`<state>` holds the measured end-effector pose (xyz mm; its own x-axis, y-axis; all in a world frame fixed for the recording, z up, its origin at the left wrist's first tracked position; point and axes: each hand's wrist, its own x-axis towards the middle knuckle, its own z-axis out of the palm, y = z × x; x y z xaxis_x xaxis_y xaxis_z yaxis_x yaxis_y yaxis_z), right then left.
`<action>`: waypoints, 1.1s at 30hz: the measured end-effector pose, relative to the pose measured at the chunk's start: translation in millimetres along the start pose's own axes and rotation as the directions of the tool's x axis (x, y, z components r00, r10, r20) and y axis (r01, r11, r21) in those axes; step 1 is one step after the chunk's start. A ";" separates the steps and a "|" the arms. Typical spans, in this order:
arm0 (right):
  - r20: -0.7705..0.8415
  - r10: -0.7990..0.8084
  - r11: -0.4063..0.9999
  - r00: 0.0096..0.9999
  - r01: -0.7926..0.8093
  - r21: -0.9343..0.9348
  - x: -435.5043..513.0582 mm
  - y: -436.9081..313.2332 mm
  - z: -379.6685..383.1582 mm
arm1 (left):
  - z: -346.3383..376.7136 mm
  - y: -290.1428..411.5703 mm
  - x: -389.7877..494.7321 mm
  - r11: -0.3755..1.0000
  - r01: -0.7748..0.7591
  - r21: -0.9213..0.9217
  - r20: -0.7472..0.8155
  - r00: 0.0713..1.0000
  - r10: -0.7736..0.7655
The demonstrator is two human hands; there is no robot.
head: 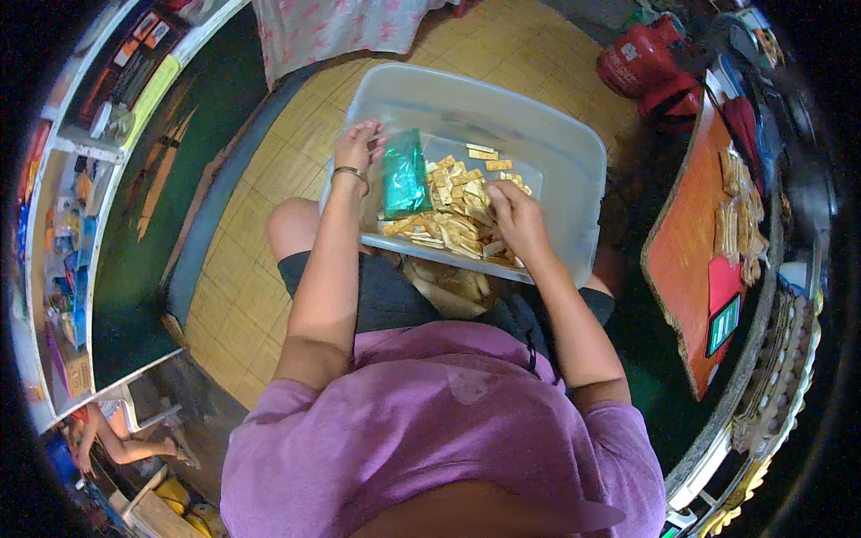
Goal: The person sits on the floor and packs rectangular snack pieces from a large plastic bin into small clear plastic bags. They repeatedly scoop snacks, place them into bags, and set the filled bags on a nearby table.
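Note:
A translucent plastic storage bin [565,155] rests across my lap, with a pile of flat rectangular crackers [457,202] inside. My left hand [362,142], with a bracelet at the wrist, is at the bin's left side, its fingers bent beside a shiny green plastic packet [405,176]. Whether the fingers touch the packet I cannot tell. The packet stands over the left part of the crackers. At the right edge of the pile is my right hand [514,212], fingers curled down at the crackers; its fingertips are partly hidden, so a hold on one cannot be made out.
On the right, a wooden board [686,249] bears packed crackers [736,208] and a phone-like device [724,325]. Egg trays [773,370] are stacked beyond it. A red gas cylinder [632,60] stands at upper right. Shelves [67,228] line the left; another person's legs [124,444] show lower left.

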<state>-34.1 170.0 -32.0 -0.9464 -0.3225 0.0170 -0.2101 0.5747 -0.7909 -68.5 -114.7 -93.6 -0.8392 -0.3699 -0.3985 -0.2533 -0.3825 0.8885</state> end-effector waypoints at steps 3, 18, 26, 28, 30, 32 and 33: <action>0.244 -0.078 0.976 0.967 0.125 -0.181 36.8 15.9 38.1 | -3.6 -9.5 3.3 0.997 0.049 -0.055 -0.037 0.998 -0.051; 0.560 0.001 0.620 0.828 0.439 -0.650 126.4 26.4 208.1 | 3.4 -6.8 8.3 0.989 0.062 -0.134 0.049 0.997 -0.056; 0.502 -0.250 0.763 0.828 0.488 -0.423 122.4 29.4 182.0 | 0.0 -7.1 5.9 0.992 0.054 -0.112 0.085 0.995 -0.045; 0.451 -0.189 0.922 0.872 0.315 -0.223 116.5 25.7 163.2 | 1.0 -7.4 7.0 0.995 0.051 -0.090 0.095 0.995 -0.043; 0.550 0.047 0.992 0.834 -0.102 0.070 108.4 24.4 133.8 | 1.1 -7.9 7.8 0.997 0.068 -0.044 0.107 0.992 -0.063; 0.521 0.052 0.948 0.852 -0.206 0.243 96.2 23.2 102.6 | 2.3 -9.8 6.7 0.998 0.062 -0.008 0.118 0.991 -0.061; 0.503 0.045 0.908 0.863 -0.245 0.339 88.5 22.4 88.5 | 2.9 -10.6 6.0 0.999 0.050 0.014 0.125 0.991 -0.052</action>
<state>-100.9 87.8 -102.3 -0.7028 -0.6311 -0.3282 0.1240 0.3456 -0.9301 -72.2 -110.4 -104.8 -0.8786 -0.2408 -0.4125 -0.3020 -0.3890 0.8704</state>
